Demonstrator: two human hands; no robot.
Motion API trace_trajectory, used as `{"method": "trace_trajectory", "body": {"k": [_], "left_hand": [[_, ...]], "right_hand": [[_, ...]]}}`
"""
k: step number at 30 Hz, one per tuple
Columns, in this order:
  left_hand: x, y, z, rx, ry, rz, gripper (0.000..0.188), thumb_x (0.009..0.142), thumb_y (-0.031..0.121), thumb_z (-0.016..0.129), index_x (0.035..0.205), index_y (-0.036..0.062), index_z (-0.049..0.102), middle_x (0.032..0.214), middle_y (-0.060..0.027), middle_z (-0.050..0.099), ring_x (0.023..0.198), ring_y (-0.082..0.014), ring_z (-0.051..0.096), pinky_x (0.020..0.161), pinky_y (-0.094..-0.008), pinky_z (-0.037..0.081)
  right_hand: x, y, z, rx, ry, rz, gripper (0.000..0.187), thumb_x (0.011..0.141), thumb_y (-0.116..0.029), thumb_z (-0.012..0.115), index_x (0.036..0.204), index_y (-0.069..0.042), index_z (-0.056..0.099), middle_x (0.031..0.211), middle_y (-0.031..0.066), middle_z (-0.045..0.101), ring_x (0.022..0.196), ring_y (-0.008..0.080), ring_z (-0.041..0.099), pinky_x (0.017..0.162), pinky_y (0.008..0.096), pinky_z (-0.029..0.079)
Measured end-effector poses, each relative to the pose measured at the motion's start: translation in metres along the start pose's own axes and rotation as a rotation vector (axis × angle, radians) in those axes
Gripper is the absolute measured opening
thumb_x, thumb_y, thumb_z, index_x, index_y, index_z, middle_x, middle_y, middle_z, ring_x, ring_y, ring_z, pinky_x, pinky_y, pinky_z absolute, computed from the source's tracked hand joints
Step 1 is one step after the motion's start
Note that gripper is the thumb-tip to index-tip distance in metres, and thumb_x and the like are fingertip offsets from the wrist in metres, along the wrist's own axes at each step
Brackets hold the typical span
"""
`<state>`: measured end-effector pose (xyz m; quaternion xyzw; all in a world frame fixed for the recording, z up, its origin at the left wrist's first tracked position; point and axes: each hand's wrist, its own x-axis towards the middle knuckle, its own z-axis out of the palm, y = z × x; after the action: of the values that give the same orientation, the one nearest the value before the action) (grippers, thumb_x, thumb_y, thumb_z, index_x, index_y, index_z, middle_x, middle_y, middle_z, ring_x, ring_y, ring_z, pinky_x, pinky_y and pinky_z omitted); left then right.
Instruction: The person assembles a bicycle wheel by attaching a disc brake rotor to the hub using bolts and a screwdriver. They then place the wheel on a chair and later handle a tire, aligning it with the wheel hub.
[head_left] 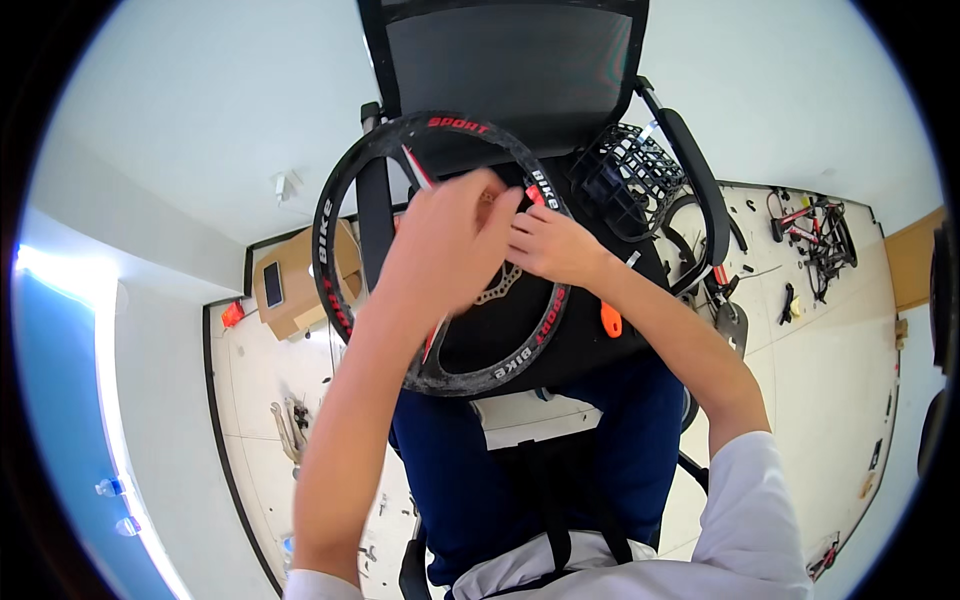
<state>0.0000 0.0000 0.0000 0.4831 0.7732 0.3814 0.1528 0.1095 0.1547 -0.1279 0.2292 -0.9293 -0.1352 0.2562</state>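
Note:
A small bicycle wheel (345, 175), black with red and white marks, lies on the black chair seat before me. At its middle a metal brake disc (492, 290) shows in part below my hands. My left hand (450, 240) is over the hub with its fingers curled; its back hides what they hold, if anything. Beside it my right hand (553, 243) is closed, fingertips pinched together near the wheel's red-marked spoke. The two hands meet at the fingertips. An orange-handled tool (611, 320) lies on the seat under my right forearm.
A black plastic basket (630, 175) rests at the seat's right, by the armrest (695, 180). To the left, a phone (273, 284) lies on a cardboard box (300, 318). Bicycle parts (820, 240) and loose tools (290, 430) are scattered on the floor.

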Motion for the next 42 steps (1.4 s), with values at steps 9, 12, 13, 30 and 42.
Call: {"method": "trace_trajectory", "body": {"k": [9,12,13,30,42], "left_hand": [[0.109,-0.04,0.072,0.688,-0.655,0.077,0.024,0.089,0.013,0.06,0.109,0.0049,0.07,0.115,-0.0174,0.065,0.109,-0.0361,0.062,0.091,-0.043,0.052],[0.112,-0.037,0.058,0.763,-0.783,0.095,0.026,0.085,0.007,0.06,0.107,0.0077,0.072,0.115,-0.0155,0.066,0.111,-0.0339,0.062,0.091,-0.0421,0.052],[0.109,-0.042,0.049,0.756,-0.764,0.141,0.026,0.083,0.005,0.06,0.106,0.0083,0.073,0.114,-0.0149,0.067,0.111,-0.0332,0.063,0.091,-0.0417,0.052],[0.052,-0.052,-0.034,0.836,-0.582,0.31,0.018,0.09,0.018,0.064,0.097,0.0054,0.075,0.089,-0.0123,0.064,0.096,-0.031,0.063,0.086,-0.0413,0.052],[0.055,-0.038,-0.026,0.863,-0.592,0.155,0.016,0.089,0.017,0.064,0.094,0.0062,0.075,0.092,-0.0119,0.065,0.098,-0.0306,0.063,0.086,-0.0426,0.052]], "right_hand": [[-0.006,-0.016,0.012,0.074,0.061,0.107,0.021,0.075,-0.014,0.059,0.093,-0.004,0.063,0.085,0.0025,0.052,0.083,0.0177,0.057,0.083,0.0312,0.05],[-0.01,-0.016,0.018,0.108,0.088,0.137,0.023,0.076,-0.014,0.06,0.096,-0.003,0.063,0.088,0.0028,0.055,0.085,0.0186,0.059,0.082,0.0304,0.051],[-0.008,-0.018,0.018,0.116,0.119,0.132,0.024,0.075,-0.014,0.06,0.097,-0.002,0.063,0.089,0.003,0.055,0.086,0.0189,0.059,0.082,0.0304,0.051],[0.008,-0.05,0.011,0.914,0.429,0.922,0.016,0.085,-0.007,0.073,0.1,-0.002,0.068,0.087,0.0138,0.072,0.08,0.0274,0.073,0.072,0.0333,0.057],[0.015,-0.051,0.005,1.02,0.354,1.068,0.015,0.083,-0.005,0.071,0.095,0.003,0.068,0.082,0.0169,0.072,0.073,0.0272,0.072,0.069,0.0328,0.055]]}}
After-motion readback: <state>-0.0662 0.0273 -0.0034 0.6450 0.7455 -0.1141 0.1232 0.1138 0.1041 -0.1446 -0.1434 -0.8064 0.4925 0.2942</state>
